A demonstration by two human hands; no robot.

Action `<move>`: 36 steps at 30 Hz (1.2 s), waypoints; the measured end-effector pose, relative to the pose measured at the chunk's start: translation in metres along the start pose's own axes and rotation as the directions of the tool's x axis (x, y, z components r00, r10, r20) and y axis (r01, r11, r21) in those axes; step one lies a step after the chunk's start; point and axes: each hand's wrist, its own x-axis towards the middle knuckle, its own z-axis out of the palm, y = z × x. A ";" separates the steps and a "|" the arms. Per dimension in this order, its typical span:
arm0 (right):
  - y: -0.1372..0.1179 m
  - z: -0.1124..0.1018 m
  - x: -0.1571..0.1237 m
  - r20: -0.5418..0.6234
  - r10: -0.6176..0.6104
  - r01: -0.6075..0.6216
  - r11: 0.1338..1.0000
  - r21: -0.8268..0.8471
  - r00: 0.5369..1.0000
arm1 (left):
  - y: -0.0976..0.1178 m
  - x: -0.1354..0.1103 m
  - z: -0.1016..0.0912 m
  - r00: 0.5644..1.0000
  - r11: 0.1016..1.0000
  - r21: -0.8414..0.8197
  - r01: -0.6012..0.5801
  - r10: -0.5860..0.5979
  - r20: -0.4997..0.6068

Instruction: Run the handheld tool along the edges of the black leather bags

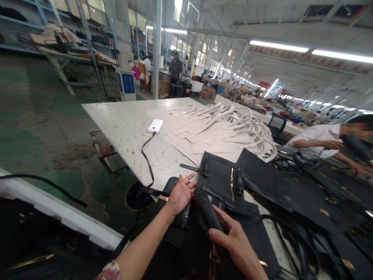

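Left hand (181, 193) lying open against black bag (223, 182) at table (122, 124) near edge; right hand (234, 243) gripping its flap; bag risking sliding off; strap (294, 241) could snag.

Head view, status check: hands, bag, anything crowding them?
Left hand open, palm against black handbag. Right hand closed on black bag flap. More black bags piled alongside; co-worker at far side, apart.
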 end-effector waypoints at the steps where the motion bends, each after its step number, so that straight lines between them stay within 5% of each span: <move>1: 0.002 0.004 0.002 -0.001 0.010 -0.010 1.000 -0.004 1.000 | 0.000 0.000 0.001 1.000 1.000 -0.003 -0.005 0.005 -0.004; 7: -0.004 0.022 0.018 -0.140 -0.054 0.055 0.998 0.000 0.989 | 0.000 -0.003 -0.002 1.000 1.000 0.022 -0.004 0.005 -0.030; 12: -0.003 -0.004 0.012 -0.260 -0.078 0.091 0.995 0.040 0.962 | -0.005 -0.002 -0.003 0.996 0.998 0.059 0.014 -0.009 -0.085; 17: 0.007 -0.030 0.005 -0.162 -0.014 0.029 0.996 0.088 0.987 | -0.008 -0.002 -0.001 0.992 0.985 0.174 0.022 0.000 -0.126; 23: 0.009 -0.032 0.013 -0.066 -0.030 0.039 0.988 0.151 0.997 | -0.006 -0.003 0.002 0.992 0.982 0.186 0.026 -0.003 -0.124; 32: 0.005 -0.015 0.026 -0.142 -0.071 0.102 0.969 0.223 0.987 | -0.004 0.001 0.003 0.991 0.970 0.237 0.055 -0.024 -0.128; 36: 0.009 -0.017 0.024 -0.187 -0.095 0.139 0.960 0.242 0.978 | -0.006 -0.002 0.009 0.989 0.922 0.387 0.034 0.025 -0.146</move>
